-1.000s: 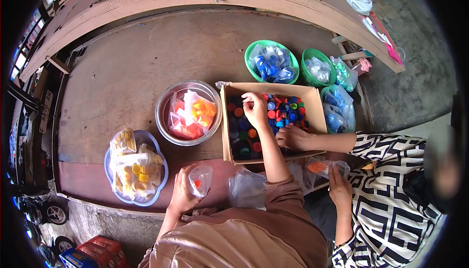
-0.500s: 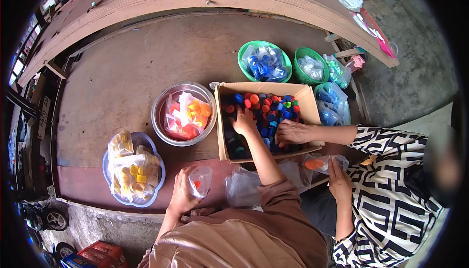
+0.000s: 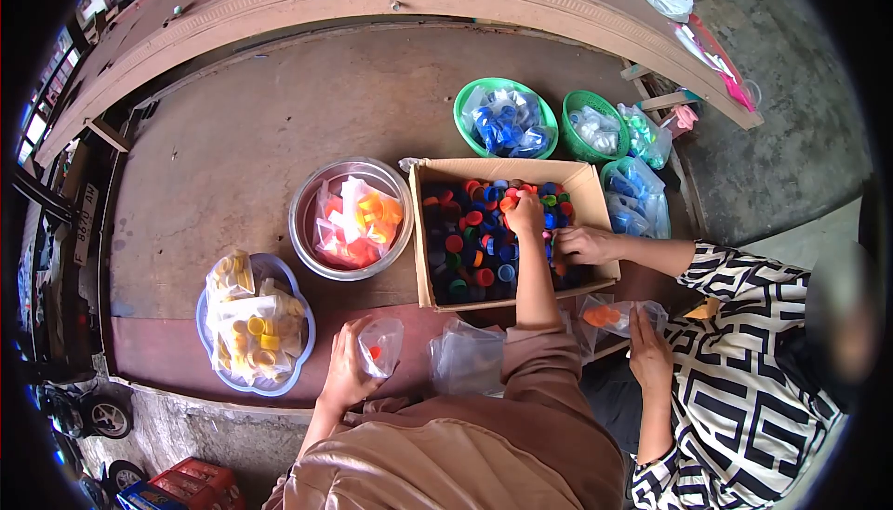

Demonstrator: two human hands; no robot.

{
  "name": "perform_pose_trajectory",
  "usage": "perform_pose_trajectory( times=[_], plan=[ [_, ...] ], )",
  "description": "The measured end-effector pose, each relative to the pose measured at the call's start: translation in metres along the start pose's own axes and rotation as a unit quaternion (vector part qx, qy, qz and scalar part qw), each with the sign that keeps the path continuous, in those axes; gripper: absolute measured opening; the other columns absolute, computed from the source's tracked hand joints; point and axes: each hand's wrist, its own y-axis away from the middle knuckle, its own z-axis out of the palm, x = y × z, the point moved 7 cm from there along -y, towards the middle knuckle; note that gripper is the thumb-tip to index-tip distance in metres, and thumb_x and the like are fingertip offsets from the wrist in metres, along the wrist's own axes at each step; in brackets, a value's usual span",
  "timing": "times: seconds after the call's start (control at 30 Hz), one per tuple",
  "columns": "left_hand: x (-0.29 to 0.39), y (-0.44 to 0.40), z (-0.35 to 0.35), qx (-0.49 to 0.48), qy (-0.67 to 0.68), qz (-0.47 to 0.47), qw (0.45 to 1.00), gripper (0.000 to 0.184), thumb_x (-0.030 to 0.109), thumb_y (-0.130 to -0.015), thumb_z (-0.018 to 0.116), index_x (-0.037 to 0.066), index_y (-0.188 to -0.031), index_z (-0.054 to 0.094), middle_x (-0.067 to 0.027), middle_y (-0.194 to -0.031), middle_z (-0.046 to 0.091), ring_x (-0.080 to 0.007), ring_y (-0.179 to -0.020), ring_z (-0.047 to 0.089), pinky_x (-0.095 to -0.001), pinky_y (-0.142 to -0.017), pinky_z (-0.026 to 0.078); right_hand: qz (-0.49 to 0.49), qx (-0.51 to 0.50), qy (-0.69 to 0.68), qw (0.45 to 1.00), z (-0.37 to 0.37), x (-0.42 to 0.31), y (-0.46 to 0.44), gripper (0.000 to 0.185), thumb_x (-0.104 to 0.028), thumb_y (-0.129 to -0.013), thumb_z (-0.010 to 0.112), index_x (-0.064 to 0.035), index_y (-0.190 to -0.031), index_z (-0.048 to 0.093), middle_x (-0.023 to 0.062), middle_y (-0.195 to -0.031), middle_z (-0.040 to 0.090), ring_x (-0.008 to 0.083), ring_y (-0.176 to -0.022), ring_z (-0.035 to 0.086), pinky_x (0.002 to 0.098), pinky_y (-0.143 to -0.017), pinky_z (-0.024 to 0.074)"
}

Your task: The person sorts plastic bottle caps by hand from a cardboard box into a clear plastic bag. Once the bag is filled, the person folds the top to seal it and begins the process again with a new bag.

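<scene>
A cardboard box (image 3: 420,259) full of bottle caps in red, blue, green and other colours stands on the brown table. Over its caps, right of the middle, my right hand (image 3: 524,212) has its fingers closed on a red cap (image 3: 508,203). Near the table's front edge my left hand (image 3: 350,366) grips a clear plastic bag (image 3: 383,338) with a red cap (image 3: 376,352) inside. Flat clear bags (image 3: 463,358) lie between my left hand and the box. Beyond my left hand is a metal bowl (image 3: 299,231) of bagged red and orange caps.
A co-worker's hand (image 3: 588,245) reaches into the box's right side; the other (image 3: 649,352) holds a bag of orange caps (image 3: 605,316). A blue-rimmed tray (image 3: 307,343) holds bagged yellow caps. Green baskets (image 3: 459,119) with bagged caps stand behind the box.
My right hand has moved from the box's left part to its right part and closed on a red cap. The co-worker's hand in the box has shifted right. My left hand stays put.
</scene>
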Motion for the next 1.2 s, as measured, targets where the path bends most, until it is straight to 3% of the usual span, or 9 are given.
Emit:
perform_pose_trajectory(
  times=[0.3, 0.4, 0.57, 0.77, 0.9, 1.0, 1.03, 1.07, 1.2],
  plan=[
    [-0.002, -0.002, 0.0, 0.001, 0.0, 0.007, 1.0, 0.086, 0.014, -0.054, 0.076, -0.001, -0.126, 0.031, -0.0182, -0.125, 0.043, -0.0384, -0.109, 0.042, -0.0454, -0.092, 0.033, 0.06, -0.053, -0.078, 0.994, 0.049, 0.03, -0.01, 0.038, -0.036, -0.077, 0.057, -0.0126, -0.107, 0.058, 0.0142, -0.111, 0.051, 0.0344, -0.099, 0.049, 0.0412, -0.088, 0.0392],
    [-0.001, -0.003, -0.002, -0.005, 0.008, 0.0, 1.0, 0.086, 0.013, -0.053, 0.076, -0.001, -0.126, 0.032, -0.0182, -0.125, 0.043, -0.0382, -0.109, 0.042, -0.0449, -0.092, 0.033, 0.026, -0.027, 0.124, 0.992, -0.006, -0.02, 0.013, 0.039, -0.04, -0.077, 0.055, -0.0152, -0.106, 0.059, 0.0139, -0.111, 0.051, 0.0349, -0.102, 0.048, 0.0442, -0.088, 0.0384],
    [0.002, -0.004, -0.004, 0.013, 0.014, 0.011, 1.0, 0.086, 0.011, -0.051, 0.075, -0.001, -0.125, 0.033, -0.0179, -0.123, 0.044, -0.0374, -0.109, 0.042, -0.0441, -0.092, 0.033, -0.164, 0.014, -0.06, 0.984, 0.021, -0.041, 0.015, 0.044, -0.047, -0.075, 0.06, -0.0155, -0.105, 0.06, 0.0113, -0.11, 0.054, 0.0312, -0.104, 0.05, 0.0452, -0.087, 0.0386],
    [0.002, -0.004, -0.005, 0.005, 0.016, -0.009, 1.0, 0.084, 0.011, -0.05, 0.074, 0.0, -0.124, 0.036, -0.018, -0.122, 0.044, -0.0367, -0.11, 0.042, -0.0437, -0.093, 0.033, -0.161, -0.144, -0.09, 0.972, 0.009, -0.042, 0.013, 0.027, -0.031, -0.071, 0.067, -0.0049, -0.075, 0.065, 0.0066, -0.073, 0.063, 0.0206, -0.07, 0.061, 0.0319, -0.065, 0.0467],
    [0.0, -0.003, -0.004, 0.01, 0.013, -0.01, 1.0, 0.084, 0.012, -0.051, 0.074, 0.0, -0.124, 0.036, -0.0181, -0.122, 0.044, -0.0365, -0.11, 0.042, -0.0435, -0.094, 0.033, -0.098, -0.257, -0.349, 0.896, 0.025, -0.042, 0.016, 0.019, -0.015, -0.071, 0.068, 0.0019, -0.071, 0.06, 0.0078, -0.067, 0.063, 0.015, -0.059, 0.058, 0.025, -0.057, 0.045],
    [-0.001, -0.005, -0.002, -0.001, 0.01, -0.013, 1.0, 0.083, 0.012, -0.051, 0.074, 0.0, -0.124, 0.037, -0.0178, -0.122, 0.044, -0.0364, -0.109, 0.042, -0.0436, -0.093, 0.033, -0.1, -0.046, -0.351, 0.93, 0.0, -0.032, 0.007, 0.022, -0.02, -0.071, 0.07, -0.0009, -0.073, 0.061, 0.0101, -0.073, 0.064, 0.0163, -0.063, 0.06, 0.0284, -0.06, 0.0468],
    [0.0, -0.006, -0.002, -0.002, 0.014, -0.013, 1.0, 0.083, 0.011, -0.051, 0.074, 0.0, -0.124, 0.036, -0.0176, -0.122, 0.044, -0.0365, -0.109, 0.043, -0.0437, -0.093, 0.033, -0.136, 0.049, -0.189, 0.971, -0.007, -0.023, 0.002, 0.025, -0.024, -0.071, 0.071, -0.0043, -0.085, 0.062, 0.0132, -0.09, 0.063, 0.0209, -0.087, 0.06, 0.0333, -0.072, 0.0475],
    [0.002, -0.007, -0.002, -0.002, 0.018, -0.013, 1.0, 0.083, 0.011, -0.052, 0.074, 0.0, -0.124, 0.036, -0.0175, -0.122, 0.044, -0.0366, -0.109, 0.043, -0.0438, -0.092, 0.034, -0.1, 0.036, -0.068, 0.992, -0.002, -0.011, -0.001, 0.039, -0.033, -0.072, 0.068, -0.0088, -0.101, 0.059, 0.0107, -0.115, 0.052, 0.028, -0.115, 0.043, 0.0402, -0.093, 0.0371],
    [0.004, -0.008, -0.002, -0.002, 0.003, 0.007, 1.0, 0.083, 0.011, -0.052, 0.075, 0.0, -0.125, 0.036, -0.0169, -0.123, 0.044, -0.0369, -0.108, 0.043, -0.044, -0.091, 0.034, -0.033, 0.056, 0.05, 0.997, 0.007, 0.006, 0.006, 0.046, -0.04, -0.073, 0.065, -0.0125, -0.11, 0.056, 0.0068, -0.125, 0.044, 0.0291, -0.116, 0.041, 0.0494, -0.096, 0.0319]
  ],
)
